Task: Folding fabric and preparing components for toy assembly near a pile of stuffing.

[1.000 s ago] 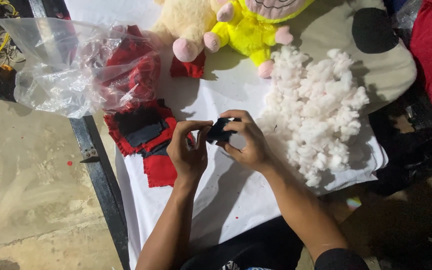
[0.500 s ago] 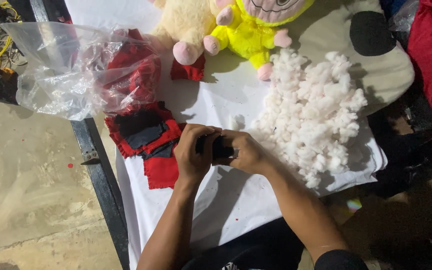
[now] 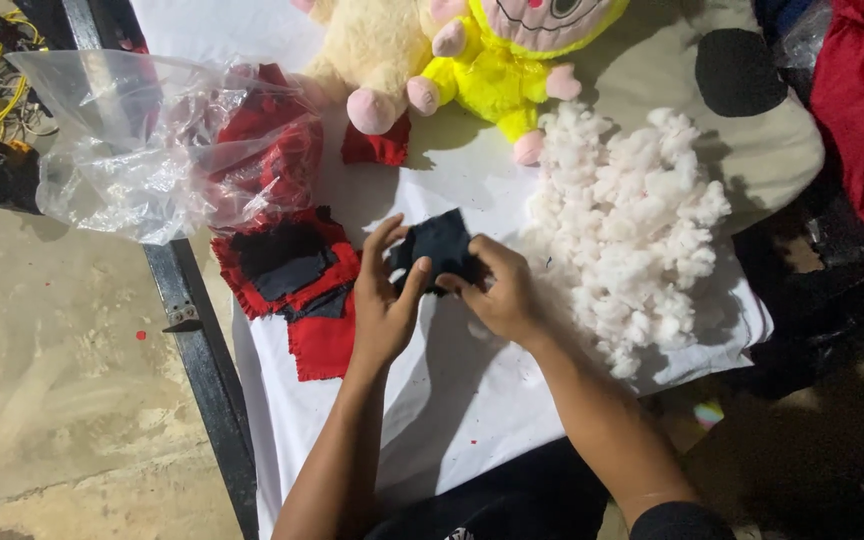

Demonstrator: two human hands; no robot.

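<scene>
A: What sits between the hands?

B: A small black fabric piece (image 3: pixel 439 247), dark and roughly square, held just above the white sheet (image 3: pixel 472 390) that covers the table. Take that piece as the landmark for everything else.

A: How is it gripped?

B: The left hand (image 3: pixel 384 305) pinches its left edge, thumb and fingers closed on the cloth. The right hand (image 3: pixel 500 290) clamps its lower right edge the same way, fingers curled over the top. Both are closed on the piece, not just touching it.

A: What lies left of the piece?

B: Near it, a stack of red and black cloth squares (image 3: pixel 292 275) with frayed red edges, flat on the sheet. Farther left and up, a clear plastic bag (image 3: pixel 142 150) holding more red fabric hangs over the table's dark metal edge (image 3: pixel 202 350).

A: And to the right?

B: A heap of white stuffing (image 3: pixel 632 220), just beside the right hand.

A: Above it?

B: A small red scrap (image 3: pixel 377 148), then a cream plush toy (image 3: pixel 367 50) with pink feet and a yellow plush toy (image 3: pixel 507 75), side by side and touching. Well to the right lies a beige cushion with a black spot (image 3: pixel 752 120).
</scene>
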